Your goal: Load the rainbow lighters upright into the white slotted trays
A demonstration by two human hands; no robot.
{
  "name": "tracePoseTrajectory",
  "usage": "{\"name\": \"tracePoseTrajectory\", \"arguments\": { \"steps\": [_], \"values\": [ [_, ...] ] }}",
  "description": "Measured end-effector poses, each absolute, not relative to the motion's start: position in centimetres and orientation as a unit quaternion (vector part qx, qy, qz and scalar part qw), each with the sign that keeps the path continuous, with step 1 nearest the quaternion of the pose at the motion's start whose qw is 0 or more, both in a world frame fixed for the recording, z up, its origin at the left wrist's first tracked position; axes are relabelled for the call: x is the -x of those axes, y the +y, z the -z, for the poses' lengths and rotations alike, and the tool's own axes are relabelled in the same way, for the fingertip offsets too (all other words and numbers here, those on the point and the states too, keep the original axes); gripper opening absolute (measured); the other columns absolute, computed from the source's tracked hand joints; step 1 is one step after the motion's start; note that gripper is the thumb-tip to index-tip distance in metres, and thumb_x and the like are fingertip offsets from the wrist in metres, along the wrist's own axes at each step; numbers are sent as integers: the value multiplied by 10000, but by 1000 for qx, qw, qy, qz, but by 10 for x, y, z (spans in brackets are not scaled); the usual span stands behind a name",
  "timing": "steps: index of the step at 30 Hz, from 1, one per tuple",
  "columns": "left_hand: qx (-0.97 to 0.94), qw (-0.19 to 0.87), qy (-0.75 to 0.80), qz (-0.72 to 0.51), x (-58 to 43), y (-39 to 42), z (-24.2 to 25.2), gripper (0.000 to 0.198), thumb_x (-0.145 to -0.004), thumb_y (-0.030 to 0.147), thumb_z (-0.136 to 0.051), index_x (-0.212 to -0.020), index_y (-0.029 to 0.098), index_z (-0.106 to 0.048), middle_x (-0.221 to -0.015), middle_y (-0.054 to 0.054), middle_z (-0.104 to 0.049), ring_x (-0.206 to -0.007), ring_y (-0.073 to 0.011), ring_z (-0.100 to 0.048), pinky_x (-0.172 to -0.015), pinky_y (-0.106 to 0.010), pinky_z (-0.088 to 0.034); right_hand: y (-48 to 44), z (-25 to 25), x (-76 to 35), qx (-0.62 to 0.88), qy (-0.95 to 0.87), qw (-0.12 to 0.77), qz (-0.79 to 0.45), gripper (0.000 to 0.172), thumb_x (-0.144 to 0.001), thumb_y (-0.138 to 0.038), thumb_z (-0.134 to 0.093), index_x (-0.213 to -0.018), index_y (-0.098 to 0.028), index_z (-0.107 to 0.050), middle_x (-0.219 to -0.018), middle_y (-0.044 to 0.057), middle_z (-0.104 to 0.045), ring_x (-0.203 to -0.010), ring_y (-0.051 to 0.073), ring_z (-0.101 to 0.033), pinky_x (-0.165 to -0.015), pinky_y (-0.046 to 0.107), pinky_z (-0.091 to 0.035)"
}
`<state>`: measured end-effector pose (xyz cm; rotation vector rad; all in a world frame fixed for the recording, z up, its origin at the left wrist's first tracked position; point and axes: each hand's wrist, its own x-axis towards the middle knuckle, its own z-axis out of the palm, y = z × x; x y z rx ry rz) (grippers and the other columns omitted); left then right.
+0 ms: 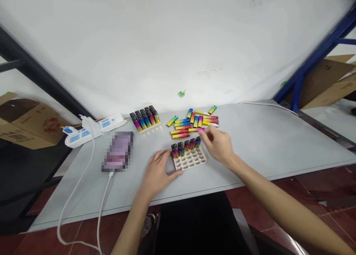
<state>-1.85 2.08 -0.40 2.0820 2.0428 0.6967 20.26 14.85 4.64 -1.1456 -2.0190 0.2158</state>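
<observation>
A beige tray (191, 160) with round holes lies on the white table (264, 140); several rainbow-coloured lighters (185, 146) stand in its far rows. My left hand (158, 173) rests on the table with fingers spread, touching the tray's left edge. My right hand (218, 145) hovers just right of the tray, blurred, its fingertips pinched near a loose lighter (196, 129). A pile of loose lighters (194, 122) lies behind the tray.
A full tray of lighters (145, 118) stands at the back left. A phone (118, 151) on a white cable lies left of the trays, beside power strips (91, 129). Cardboard boxes (25, 123) sit at far left and right. A white wall rises behind the table.
</observation>
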Motion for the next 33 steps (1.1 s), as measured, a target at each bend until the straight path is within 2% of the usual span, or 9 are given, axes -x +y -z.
{"name": "tracePoseTrajectory", "arguments": {
  "steps": [4, 7, 11, 14, 16, 19, 23, 27, 33],
  "values": [
    [-689, 75, 685, -222, 20, 21, 4, 736, -785, 619, -670, -1374, 225, -471, -1375, -105, -547, -1294, -308, -489, -1092, -475, -420, 233, -45, -224, 515, -783, 343, -61, 257, -976, -298, -409, -1081, -197, -620, -962, 93, -701, -809, 224, -621, -672, 310, -433],
    [-688, 73, 686, -225, 20, 21, 4, 728, -781, 626, -672, -1362, 234, -480, -1368, -102, -553, -1285, -312, -495, -1081, -480, -430, 300, -30, -241, 505, -815, 276, -72, 395, -893, -141, -434, -1239, -197, -616, -1194, 147, -622, -1051, 280, -576, -863, 394, -452],
    [-690, 74, 685, -222, 20, 21, 3, 734, -775, 638, -670, -1355, 228, -486, -1362, -111, -558, -1279, -320, -497, -1071, -489, -438, 349, -9, -264, 525, -781, 284, -181, 184, -850, -238, -562, -933, -138, -693, -865, 132, -630, -1034, 277, -570, -948, 433, -431],
    [-689, 75, 688, -217, 19, 22, 3, 729, -772, 639, -672, -1351, 237, -487, -1366, -110, -556, -1281, -322, -497, -1068, -493, -441, 349, -3, -281, 552, -757, 302, -178, 201, -845, -333, -618, -717, -178, -606, -771, 126, -586, -1052, 322, -561, -919, 486, -432],
    [-688, 73, 690, -213, 19, 22, 2, 718, -771, 637, -674, -1340, 240, -491, -1361, -109, -560, -1283, -325, -498, -1068, -493, -440, 338, -3, -292, 573, -736, 318, -172, 225, -803, -277, -682, -667, -211, -515, -787, 115, -581, -1020, 337, -573, -886, 496, -437],
    [-689, 67, 691, -210, 20, 22, 3, 702, -781, 626, -669, -1333, 232, -492, -1356, -110, -561, -1289, -324, -495, -1074, -486, -437, 317, -10, -302, 595, -694, 359, -185, 188, -798, -171, -669, -763, -224, -492, -796, 80, -590, -927, 298, -602, -845, 450, -434],
    [-690, 60, 690, -208, 21, 23, 4, 712, -786, 632, -657, -1346, 227, -485, -1372, -114, -551, -1283, -325, -499, -1063, -485, -449, 290, -26, -301, 592, -681, 371, -220, 48, -888, -225, -551, -858, -187, -547, -730, 81, -633, -753, 215, -602, -735, 370, -440],
    [-689, 56, 694, -201, 21, 23, 5, 695, -799, 629, -646, -1338, 223, -481, -1352, -117, -554, -1264, -321, -508, -1050, -483, -457, 259, -39, -285, 484, -619, 398, -473, 153, -915, -314, -541, -867, -170, -526, -893, 103, -718, -582, 112, -579, -574, 281, -483],
    [-689, 51, 698, -190, 20, 23, 3, 685, -801, 633, -642, -1314, 208, -485, -1344, -128, -561, -1261, -322, -509, -1040, -491, -461, 218, -34, -248, 335, -530, 340, -701, 334, -872, -250, -643, -1155, -214, -468, -882, 27, -690, -764, 184, -736, -746, 386, -621]
  ]
}}
